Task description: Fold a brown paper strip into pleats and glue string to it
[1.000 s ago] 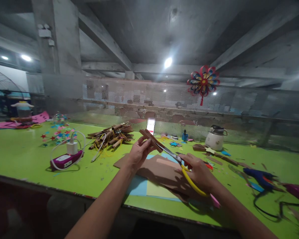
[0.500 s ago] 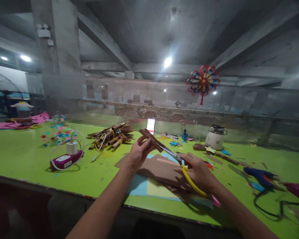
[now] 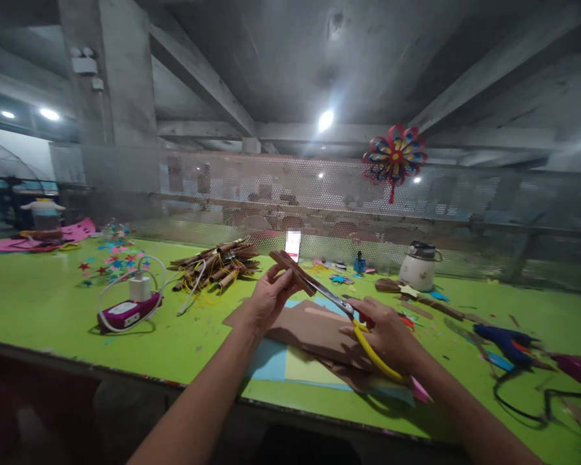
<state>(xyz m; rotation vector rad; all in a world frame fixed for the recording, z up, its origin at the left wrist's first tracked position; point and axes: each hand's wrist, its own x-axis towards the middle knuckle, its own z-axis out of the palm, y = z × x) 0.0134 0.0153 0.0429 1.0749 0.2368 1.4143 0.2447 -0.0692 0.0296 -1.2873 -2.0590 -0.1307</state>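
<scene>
Lime-green surface [image 3: 188,358] bears brown sheets [image 3: 300,332]; above them, left hand [image 3: 271,297] pinches brown strip [image 3: 297,276], right hand [image 3: 382,326] grips scissors [image 3: 347,309], blades [image 3: 328,296] against strip — should it twist, they could slip and nick the left hand.

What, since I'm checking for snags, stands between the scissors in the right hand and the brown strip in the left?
Nothing visible: the yellow-handled scissors in the right hand reach the brown strip, which the left hand pinches above the table. The brown sheet lies below, not between them.
</scene>
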